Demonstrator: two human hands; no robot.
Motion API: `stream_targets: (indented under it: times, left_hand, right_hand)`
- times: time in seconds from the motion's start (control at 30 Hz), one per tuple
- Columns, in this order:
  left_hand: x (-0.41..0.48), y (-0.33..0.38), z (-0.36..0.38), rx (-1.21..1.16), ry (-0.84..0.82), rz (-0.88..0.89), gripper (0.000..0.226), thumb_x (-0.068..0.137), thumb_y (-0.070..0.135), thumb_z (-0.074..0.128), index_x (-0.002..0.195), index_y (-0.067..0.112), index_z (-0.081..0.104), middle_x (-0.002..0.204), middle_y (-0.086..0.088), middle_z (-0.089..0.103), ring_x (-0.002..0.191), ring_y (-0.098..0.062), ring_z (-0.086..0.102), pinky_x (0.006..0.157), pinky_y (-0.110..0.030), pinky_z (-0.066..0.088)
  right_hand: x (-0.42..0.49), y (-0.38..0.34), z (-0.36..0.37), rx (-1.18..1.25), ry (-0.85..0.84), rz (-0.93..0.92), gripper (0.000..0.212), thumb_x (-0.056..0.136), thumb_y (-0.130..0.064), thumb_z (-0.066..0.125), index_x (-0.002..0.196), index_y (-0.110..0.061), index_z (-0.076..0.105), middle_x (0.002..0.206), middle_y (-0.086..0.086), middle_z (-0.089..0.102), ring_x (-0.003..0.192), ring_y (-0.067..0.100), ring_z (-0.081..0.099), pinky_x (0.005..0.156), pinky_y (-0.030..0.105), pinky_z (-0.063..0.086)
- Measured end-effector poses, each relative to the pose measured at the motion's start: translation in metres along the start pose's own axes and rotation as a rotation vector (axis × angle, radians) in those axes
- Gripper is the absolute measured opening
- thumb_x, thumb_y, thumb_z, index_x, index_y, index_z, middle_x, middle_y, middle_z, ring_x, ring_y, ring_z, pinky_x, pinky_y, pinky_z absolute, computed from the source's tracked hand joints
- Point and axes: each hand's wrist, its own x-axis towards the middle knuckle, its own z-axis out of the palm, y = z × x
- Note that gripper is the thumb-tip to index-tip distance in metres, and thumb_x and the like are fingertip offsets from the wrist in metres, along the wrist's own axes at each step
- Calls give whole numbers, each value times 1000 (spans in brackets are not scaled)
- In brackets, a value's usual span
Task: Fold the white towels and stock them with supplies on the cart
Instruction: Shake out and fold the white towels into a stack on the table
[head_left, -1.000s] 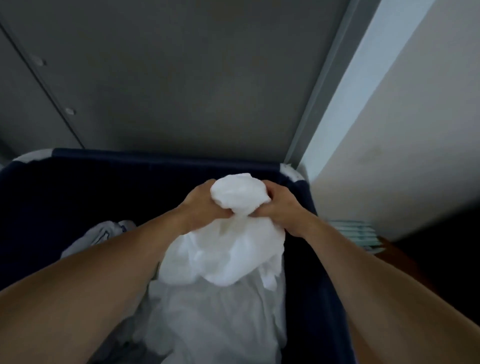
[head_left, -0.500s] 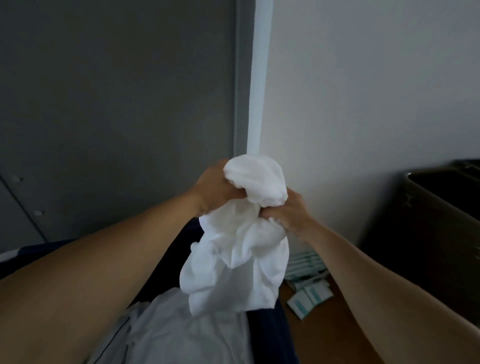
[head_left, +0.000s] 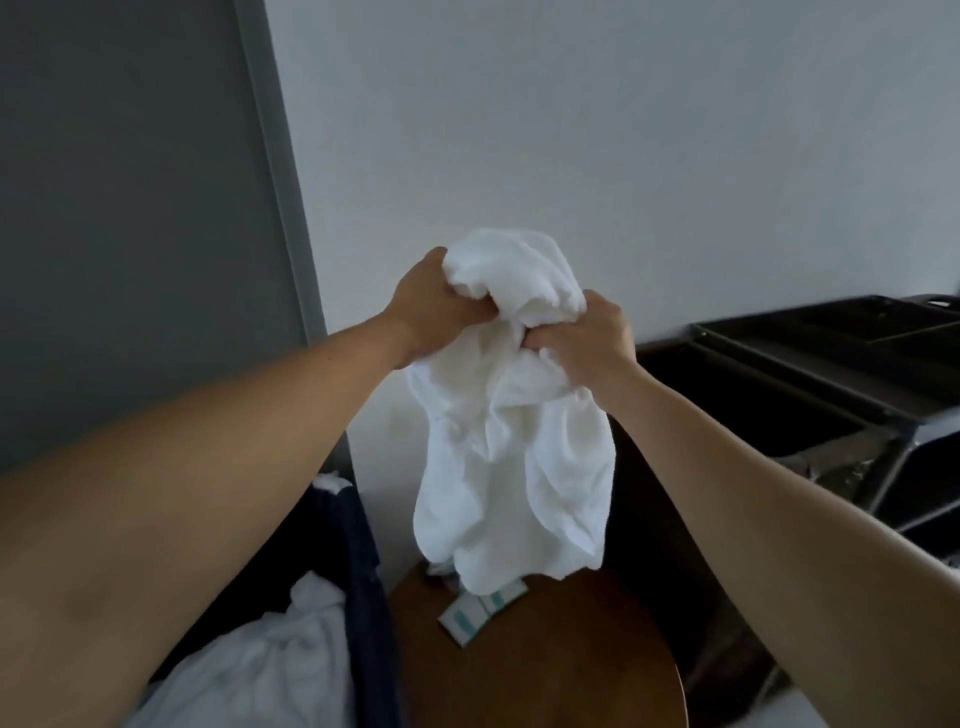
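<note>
**Hands: two, both yours.** Your left hand clutches the upper wad of the towel from the left, fingers curled into the cloth. Your right hand clutches it just lower and to the right, fingers buried in the folds. The two sit close together with cloth bunched between them.

**White towel: one in hand.** You hold it up in the air in front of the white wall, above the counter. It is unfolded and crumpled. A rounded wad bulges above your hands, and the rest hangs down in loose, deep creases to an uneven lower edge.

**Counter: one.** It is brown and round-edged, below the hanging towel.

**Packets: at least two, white with teal marks.** They lie on the counter, partly hidden behind the towel's lower edge, so you cannot tell the full count.

**Laundry bin: one.** It is dark blue, at lower left, just beside the counter.

**White linen: one rumpled heap inside the bin.** You cannot tell how many pieces it holds.

**Dark cart: one.** It stands at the right against the wall, its top divided into trays.

**Grey door: one.** It is at the left.
</note>
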Motion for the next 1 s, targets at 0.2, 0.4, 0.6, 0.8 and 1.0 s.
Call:
stream_targets:
  times: [0.2, 0.4, 0.6, 0.8, 1.0]
  left_hand:
    - [-5, -3, 55, 111, -185, -113, 50, 81, 37, 79, 125, 19, 63, 114, -1, 68, 103, -23, 63, 84, -34, 49]
    - [-38, -64, 122, 73, -639, -410, 53, 77, 51, 79, 121, 30, 59, 113, 7, 66, 103, -19, 65, 78, -35, 55]
    - [-59, -110, 179, 199, -904, -311, 126, 59, 54, 88, 157, 29, 13, 157, 7, 29, 146, -25, 30, 117, -44, 32]
    - [-67, -96, 216, 20, -845, -346, 61, 77, 21, 79, 133, 22, 56, 132, -3, 60, 116, -21, 56, 98, -36, 46]
    - [-32, -65, 208, -345, -594, -532, 35, 65, 18, 71, 99, 12, 70, 97, -8, 74, 89, -24, 71, 78, -36, 59]
  right_hand:
    - [0, 43, -44, -124, -140, 62, 48, 55, -50, 85, 87, -22, 63, 79, -2, 69, 79, 24, 70, 72, 39, 57]
    - [6, 104, -34, -543, -317, -77, 31, 88, -34, 71, 107, -10, 67, 103, 6, 70, 105, 29, 65, 83, 34, 48]
    - [-12, 166, -3, -727, -594, -17, 21, 81, -17, 73, 101, -13, 73, 102, 5, 72, 99, 24, 65, 77, 27, 48]
    - [-2, 201, -3, -327, -592, 158, 27, 63, -9, 82, 70, -31, 67, 73, -8, 66, 74, 14, 65, 55, 22, 50]
    - [28, 226, -48, 349, -865, 286, 84, 49, -43, 95, 125, -38, 60, 126, 1, 66, 116, 24, 64, 96, 45, 55]
